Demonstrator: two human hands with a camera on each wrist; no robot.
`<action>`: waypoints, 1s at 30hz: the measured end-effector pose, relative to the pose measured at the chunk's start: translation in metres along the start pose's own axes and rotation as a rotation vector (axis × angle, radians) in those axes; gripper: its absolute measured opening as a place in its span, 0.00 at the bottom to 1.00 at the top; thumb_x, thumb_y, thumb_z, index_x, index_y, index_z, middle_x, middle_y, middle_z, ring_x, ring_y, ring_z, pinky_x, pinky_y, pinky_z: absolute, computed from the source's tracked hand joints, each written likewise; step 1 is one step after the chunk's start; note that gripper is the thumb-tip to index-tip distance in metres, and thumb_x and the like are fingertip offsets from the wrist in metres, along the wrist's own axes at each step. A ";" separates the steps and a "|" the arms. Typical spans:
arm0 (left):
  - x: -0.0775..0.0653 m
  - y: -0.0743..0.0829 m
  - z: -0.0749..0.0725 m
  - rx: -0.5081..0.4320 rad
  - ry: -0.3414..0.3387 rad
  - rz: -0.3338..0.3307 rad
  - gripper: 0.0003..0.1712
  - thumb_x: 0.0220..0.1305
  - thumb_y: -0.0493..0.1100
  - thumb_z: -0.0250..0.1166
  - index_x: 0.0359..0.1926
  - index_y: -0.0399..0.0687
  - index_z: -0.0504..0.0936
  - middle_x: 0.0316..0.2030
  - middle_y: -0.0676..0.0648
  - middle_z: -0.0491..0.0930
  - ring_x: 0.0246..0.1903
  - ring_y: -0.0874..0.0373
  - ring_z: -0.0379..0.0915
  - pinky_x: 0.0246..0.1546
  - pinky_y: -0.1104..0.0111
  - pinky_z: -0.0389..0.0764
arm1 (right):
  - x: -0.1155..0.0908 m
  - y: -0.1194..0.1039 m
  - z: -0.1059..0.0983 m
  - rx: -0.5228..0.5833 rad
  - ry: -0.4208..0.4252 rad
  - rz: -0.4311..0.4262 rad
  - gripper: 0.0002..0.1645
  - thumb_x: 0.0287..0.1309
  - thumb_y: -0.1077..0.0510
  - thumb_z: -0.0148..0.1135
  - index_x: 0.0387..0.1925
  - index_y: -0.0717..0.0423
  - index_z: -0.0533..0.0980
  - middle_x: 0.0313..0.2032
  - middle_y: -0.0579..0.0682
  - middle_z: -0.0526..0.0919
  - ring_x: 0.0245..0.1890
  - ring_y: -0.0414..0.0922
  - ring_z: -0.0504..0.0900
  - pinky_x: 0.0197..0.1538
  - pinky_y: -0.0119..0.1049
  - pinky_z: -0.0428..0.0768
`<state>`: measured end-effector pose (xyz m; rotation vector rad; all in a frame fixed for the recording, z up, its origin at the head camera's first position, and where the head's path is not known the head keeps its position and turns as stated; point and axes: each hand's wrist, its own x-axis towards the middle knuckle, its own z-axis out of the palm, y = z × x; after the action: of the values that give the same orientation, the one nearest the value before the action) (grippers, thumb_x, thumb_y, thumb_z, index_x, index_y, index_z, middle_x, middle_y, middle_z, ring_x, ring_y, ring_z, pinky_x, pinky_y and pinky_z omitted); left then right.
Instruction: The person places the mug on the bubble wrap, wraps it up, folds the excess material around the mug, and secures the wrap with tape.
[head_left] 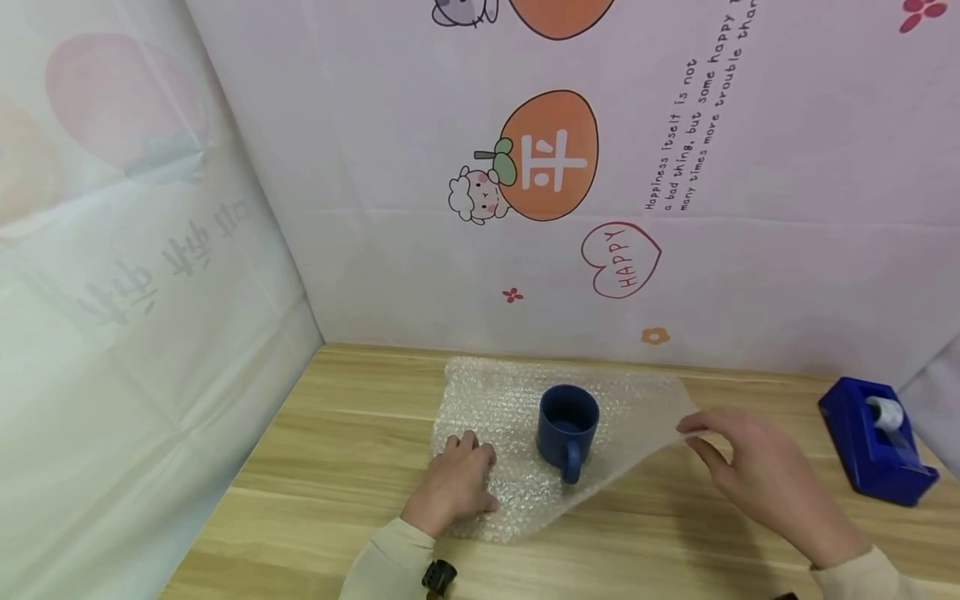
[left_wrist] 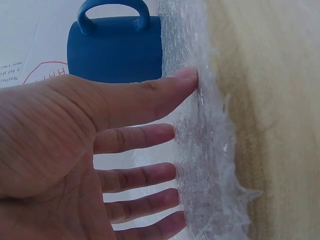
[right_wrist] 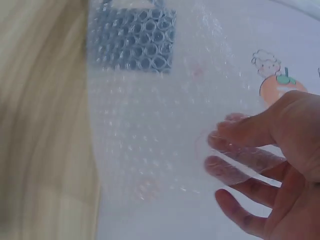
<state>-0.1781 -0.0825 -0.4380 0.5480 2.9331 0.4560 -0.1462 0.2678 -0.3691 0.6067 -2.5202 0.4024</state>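
A dark blue mug [head_left: 558,442] stands upright on a sheet of bubble wrap [head_left: 480,400], its handle toward the person. To the left of the mug, my left hand [head_left: 455,482] rests on the sheet with spread fingers; in the left wrist view the thumb [left_wrist: 150,97] and fingertips press the wrap. My right hand [head_left: 772,479] pinches the sheet's right edge between thumb and fingers and holds it raised off the table. Through the lifted wrap [right_wrist: 135,115] in the right wrist view, the mug [right_wrist: 140,40] shows blurred by the bubbles.
A blue tape dispenser [head_left: 855,442] with a roll of tape [head_left: 887,412] sits at the right of the wooden table [head_left: 300,475]. Behind the table hangs a printed white cloth [head_left: 390,250], and another cloth [head_left: 112,375] bounds the left side.
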 end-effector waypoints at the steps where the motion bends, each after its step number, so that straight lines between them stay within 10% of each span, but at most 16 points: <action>1: 0.000 0.000 0.000 -0.002 0.000 -0.001 0.31 0.45 0.51 0.83 0.49 0.44 0.84 0.43 0.46 0.74 0.41 0.52 0.66 0.36 0.60 0.75 | 0.005 -0.003 0.001 0.009 0.026 -0.016 0.18 0.42 0.68 0.80 0.35 0.49 0.85 0.35 0.45 0.88 0.34 0.49 0.86 0.34 0.51 0.82; 15: 0.001 0.000 0.000 0.010 -0.004 0.002 0.30 0.46 0.51 0.83 0.49 0.45 0.84 0.44 0.45 0.75 0.42 0.51 0.68 0.36 0.59 0.77 | 0.071 -0.035 0.029 0.119 0.117 -0.128 0.12 0.51 0.69 0.75 0.37 0.54 0.85 0.34 0.47 0.88 0.33 0.47 0.85 0.38 0.49 0.80; 30: 0.002 0.000 0.001 0.019 0.000 0.000 0.31 0.45 0.51 0.83 0.49 0.45 0.84 0.43 0.45 0.74 0.43 0.50 0.68 0.33 0.59 0.76 | 0.104 -0.041 0.071 0.127 -0.010 -0.075 0.09 0.54 0.64 0.75 0.38 0.56 0.85 0.37 0.51 0.89 0.38 0.51 0.86 0.43 0.50 0.82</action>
<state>-0.1799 -0.0818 -0.4387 0.5504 2.9401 0.4277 -0.2348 0.1704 -0.3647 0.7514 -2.4866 0.5362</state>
